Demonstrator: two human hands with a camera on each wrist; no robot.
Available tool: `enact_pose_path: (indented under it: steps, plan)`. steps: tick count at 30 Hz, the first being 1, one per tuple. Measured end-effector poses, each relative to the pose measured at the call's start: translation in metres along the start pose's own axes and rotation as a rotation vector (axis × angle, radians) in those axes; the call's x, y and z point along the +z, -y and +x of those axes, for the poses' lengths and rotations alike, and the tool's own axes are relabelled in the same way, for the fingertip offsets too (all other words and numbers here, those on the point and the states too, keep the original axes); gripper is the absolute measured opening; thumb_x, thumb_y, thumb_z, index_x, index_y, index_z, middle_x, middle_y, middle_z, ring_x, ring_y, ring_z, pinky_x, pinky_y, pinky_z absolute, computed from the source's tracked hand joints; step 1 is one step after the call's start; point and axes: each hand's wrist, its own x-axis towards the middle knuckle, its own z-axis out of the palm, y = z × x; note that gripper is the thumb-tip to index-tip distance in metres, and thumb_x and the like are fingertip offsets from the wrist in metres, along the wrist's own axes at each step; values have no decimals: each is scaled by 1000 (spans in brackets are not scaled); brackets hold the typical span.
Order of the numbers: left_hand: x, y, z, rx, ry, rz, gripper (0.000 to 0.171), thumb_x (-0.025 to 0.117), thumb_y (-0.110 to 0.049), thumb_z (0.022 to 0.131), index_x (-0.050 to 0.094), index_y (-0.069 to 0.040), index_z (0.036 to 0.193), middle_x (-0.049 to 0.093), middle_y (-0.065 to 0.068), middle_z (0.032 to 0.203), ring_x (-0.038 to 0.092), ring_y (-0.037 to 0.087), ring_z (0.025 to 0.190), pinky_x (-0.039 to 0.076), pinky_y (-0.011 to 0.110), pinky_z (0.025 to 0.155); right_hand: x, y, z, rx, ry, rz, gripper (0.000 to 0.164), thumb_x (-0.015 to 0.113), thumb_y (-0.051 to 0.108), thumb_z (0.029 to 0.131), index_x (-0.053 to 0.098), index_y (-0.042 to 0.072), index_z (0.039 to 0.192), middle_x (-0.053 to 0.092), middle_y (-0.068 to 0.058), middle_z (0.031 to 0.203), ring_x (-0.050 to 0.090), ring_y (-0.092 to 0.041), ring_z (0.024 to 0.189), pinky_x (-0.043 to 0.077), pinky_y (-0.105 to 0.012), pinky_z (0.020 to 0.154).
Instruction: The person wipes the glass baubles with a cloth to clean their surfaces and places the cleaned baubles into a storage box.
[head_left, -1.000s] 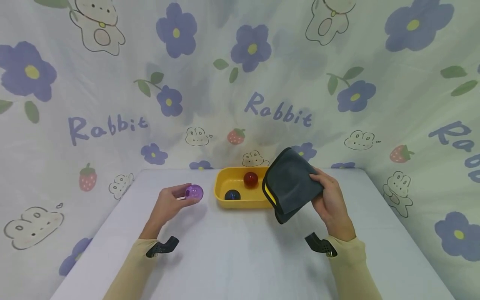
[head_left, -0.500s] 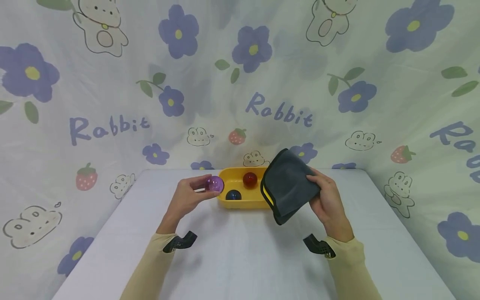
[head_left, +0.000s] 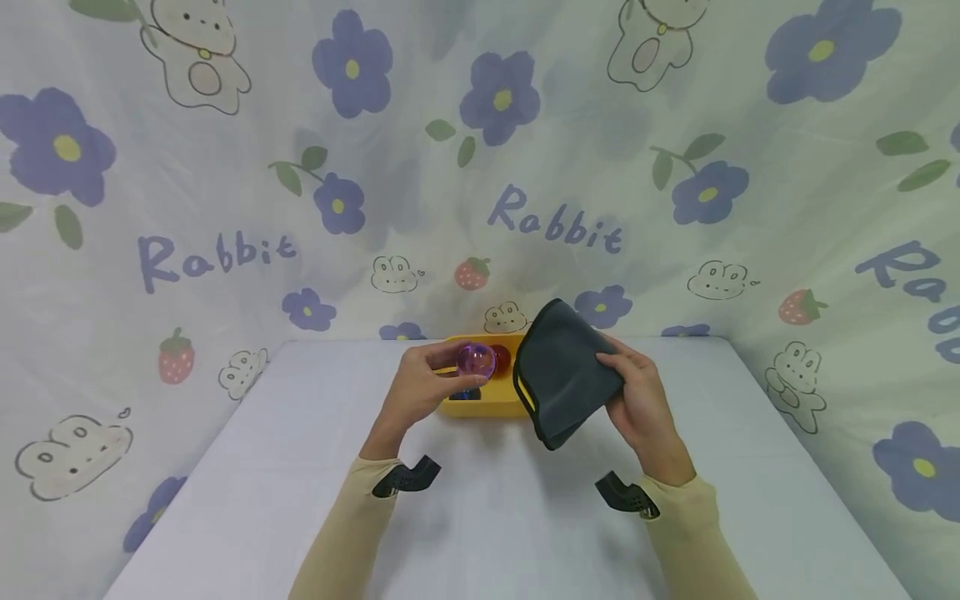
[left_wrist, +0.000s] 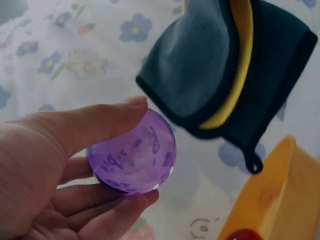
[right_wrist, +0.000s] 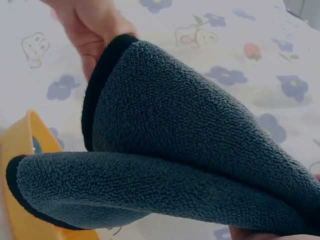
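A clear purple ball (left_wrist: 135,155) is held between the thumb and fingers of my left hand (head_left: 416,387), raised in front of the yellow tray (head_left: 495,408). My right hand (head_left: 641,400) grips a folded dark grey cloth (head_left: 566,375) with black edging. Its plush face (right_wrist: 165,110) fills much of the right wrist view, and a small loop (left_wrist: 253,162) hangs from one corner in the left wrist view. Inside the tray lie a red ball (head_left: 502,360) and a dark blue ball (head_left: 467,394), both partly covered by the left hand and its ball. The cloth overlaps the tray's right end.
A white tabletop (head_left: 480,517) spreads under both arms. Behind it hangs a curtain (head_left: 420,192) printed with flowers and rabbits. Black cameras (head_left: 407,477) are strapped on both wrists over beige sleeves.
My left hand has carried the purple ball rightward, from left of the tray to before it, near the cloth. The right hand and cloth have shifted slightly left.
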Motion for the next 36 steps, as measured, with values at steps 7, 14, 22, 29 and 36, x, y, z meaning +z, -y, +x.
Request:
enact_pose_path:
  steps: [7,14,22,29,36]
  plan:
    - [23,-10,7,21,26,-44,54,92,-33,78,74,-21,127,76,5,123,74,25,110,65,32,83,10,-6,-1,-18,13,-44,52,40,-1,106,34,-7,157,36,-16,163,59,-5,131,53,-22,107]
    - [40,-17,6,30,40,-57,58,92,-27,79,72,-15,132,76,9,124,75,27,108,65,34,87,24,-16,-3,-40,52,-140,49,41,1,106,38,-5,155,38,-19,163,63,-3,125,56,-22,103]
    - [45,-23,1,65,35,-35,59,92,-22,78,71,-8,132,76,12,123,76,30,109,65,37,88,35,-25,-10,-143,84,-502,47,47,7,105,52,9,152,49,-13,159,58,-29,139,53,-39,111]
    - [44,-26,-3,85,39,-59,56,92,-21,77,73,-7,128,77,12,120,78,26,102,66,34,83,36,-33,-8,-217,155,-679,46,49,8,106,53,12,151,50,-14,159,51,-38,144,46,-60,114]
    - [35,-27,-4,95,7,-74,52,91,-25,79,75,-14,127,79,8,115,75,24,103,64,34,81,34,-37,-8,-244,177,-714,47,48,9,107,48,9,154,53,-18,155,62,-39,133,53,-52,108]
